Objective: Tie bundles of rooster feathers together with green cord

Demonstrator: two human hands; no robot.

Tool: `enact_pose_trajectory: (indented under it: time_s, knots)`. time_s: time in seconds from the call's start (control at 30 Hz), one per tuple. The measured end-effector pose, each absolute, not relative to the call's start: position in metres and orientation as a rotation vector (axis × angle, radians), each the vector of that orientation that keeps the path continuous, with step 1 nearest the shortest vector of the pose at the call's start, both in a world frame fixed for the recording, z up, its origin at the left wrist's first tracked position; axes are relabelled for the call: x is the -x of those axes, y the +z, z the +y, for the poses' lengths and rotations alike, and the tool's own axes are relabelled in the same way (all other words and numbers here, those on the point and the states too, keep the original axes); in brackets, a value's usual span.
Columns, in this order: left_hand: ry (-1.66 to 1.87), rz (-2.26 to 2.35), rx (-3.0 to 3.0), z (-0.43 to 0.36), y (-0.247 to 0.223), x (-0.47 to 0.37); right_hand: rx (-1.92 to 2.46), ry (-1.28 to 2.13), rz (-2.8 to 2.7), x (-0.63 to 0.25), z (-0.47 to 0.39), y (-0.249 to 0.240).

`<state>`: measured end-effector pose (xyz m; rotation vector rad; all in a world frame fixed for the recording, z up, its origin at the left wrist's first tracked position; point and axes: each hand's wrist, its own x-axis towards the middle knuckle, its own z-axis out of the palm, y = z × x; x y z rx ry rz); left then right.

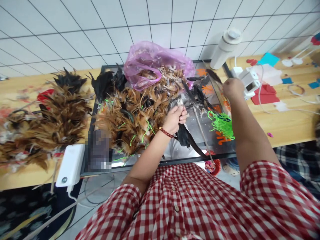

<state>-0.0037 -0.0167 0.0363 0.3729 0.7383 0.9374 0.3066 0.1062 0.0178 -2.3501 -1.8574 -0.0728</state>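
Note:
My left hand (176,117) is closed around the quill ends of a bunch of dark feathers (186,136) that hangs down toward me over a dark tray (160,162). A red bead bracelet sits on that wrist. My right hand (233,88) is raised at the tray's far right edge and pinches a single long dark feather (213,76). A thin stick (203,135) lies slanted between the two hands. Brown and black feather bundles (130,116) tied with green cord fill the tray's left half.
A pink plastic bag (152,61) holding feathers sits at the tray's back. Green cords (222,124) lie on the right. More feather bundles (47,113) cover the wooden table at left. A white power bank (71,165), white bottle (225,48) and white device (248,81) stand nearby.

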Motion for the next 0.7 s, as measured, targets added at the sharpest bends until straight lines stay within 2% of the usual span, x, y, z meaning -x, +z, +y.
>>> enact_pose_trajectory:
  time_s: [0.1,0.2,0.3,0.4,0.53,0.7]
  knots:
    - [0.934,0.735,-0.398,-0.018,0.042,0.005,2.400,-0.105,-1.791,-0.294,0.083,0.048]
    - [0.960,0.715,-0.439,-0.020,0.048,0.006,1.962,-0.111,-2.338,-0.277,0.052,0.081]
    - [1.042,0.753,-0.504,-0.022,0.050,0.002,1.456,0.151,-2.632,-0.250,0.021,0.107]
    - [1.065,0.823,-0.579,-0.025,0.045,-0.008,1.084,0.487,-2.670,-0.213,0.001,0.121]
    - [0.997,0.841,-0.688,-0.033,0.039,-0.014,1.166,0.556,-2.413,-0.177,-0.007,0.115]
    - [1.015,0.826,-0.643,-0.038,0.040,-0.012,1.353,0.732,-2.084,-0.174,-0.006,0.090]
